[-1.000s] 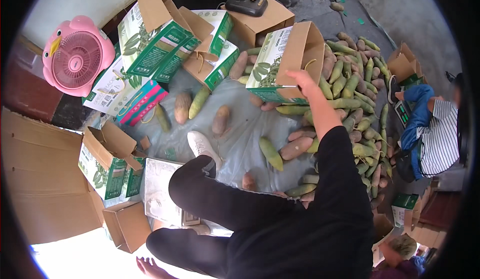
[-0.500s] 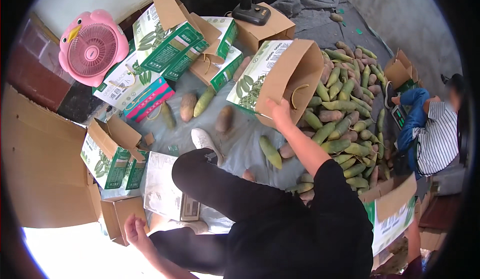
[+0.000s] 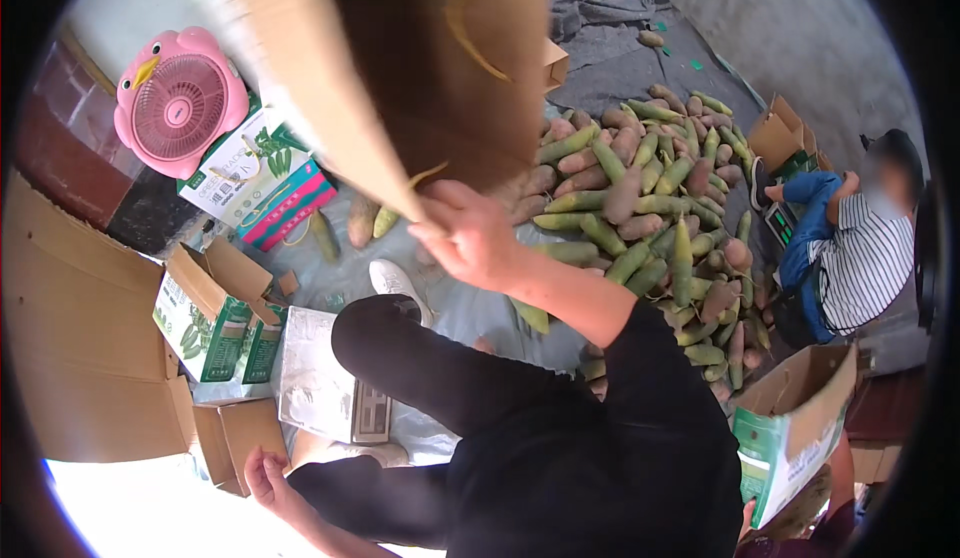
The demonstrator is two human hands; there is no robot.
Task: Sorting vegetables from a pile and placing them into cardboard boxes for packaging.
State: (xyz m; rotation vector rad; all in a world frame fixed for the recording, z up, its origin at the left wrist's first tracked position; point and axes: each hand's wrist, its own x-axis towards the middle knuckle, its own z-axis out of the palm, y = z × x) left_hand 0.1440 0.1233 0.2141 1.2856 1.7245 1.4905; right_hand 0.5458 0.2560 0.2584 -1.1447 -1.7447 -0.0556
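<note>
My right hand [image 3: 470,240] grips the edge of a cardboard carton [image 3: 300,68] held high and close to the view. The carton is blurred; its dark inside faces right, a yellow cord handle [image 3: 470,23] shows there, and no contents are visible. Beyond that hand lies a big heap of green and reddish-brown radishes [image 3: 650,173] on a grey sheet. At the lower left, my left hand [image 3: 270,480] hangs free with loosely bent fingers and nothing in it. Nearest to it is a small open brown box [image 3: 240,433].
A white platform scale [image 3: 318,383] stands beside my knee. Green-and-white cartons [image 3: 200,328] and a pink bird-shaped fan [image 3: 180,108] are at left. A person in a striped shirt [image 3: 870,263] sits at right. Another person's hand [image 3: 748,516] holds an open carton [image 3: 790,438] at lower right.
My right hand has swung left with the carton, bringing it up closer to the view and baring more of the heap. The carton at lower right has shifted slightly; my left hand barely moved.
</note>
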